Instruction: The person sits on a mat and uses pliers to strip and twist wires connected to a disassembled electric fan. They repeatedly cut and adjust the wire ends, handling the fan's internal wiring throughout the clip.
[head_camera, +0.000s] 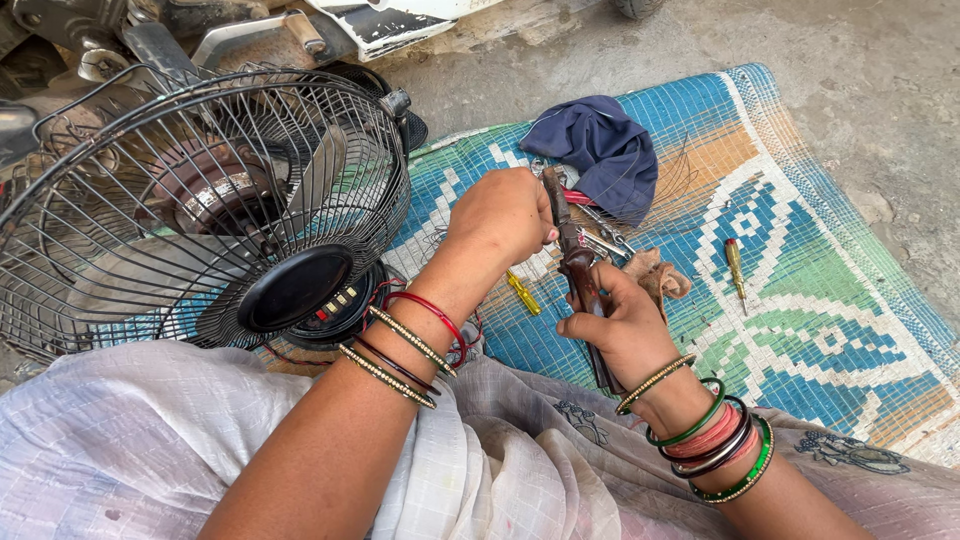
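My right hand (620, 325) grips the dark handles of a pair of pliers (577, 262) that point upward. My left hand (500, 215) is closed around the top of the pliers, near the jaws; what it pinches there is hidden. Both wrists wear several bangles. A table fan (200, 200) with a wire guard lies on its side to the left, its black hub facing me and red wires showing at its base.
A woven blue and white mat (800, 300) covers the concrete floor. On it lie a dark blue cloth (600, 145), metal tools (605, 240), a yellow-handled screwdriver (522, 293), another small screwdriver (736, 265) and a brown rag (660, 275).
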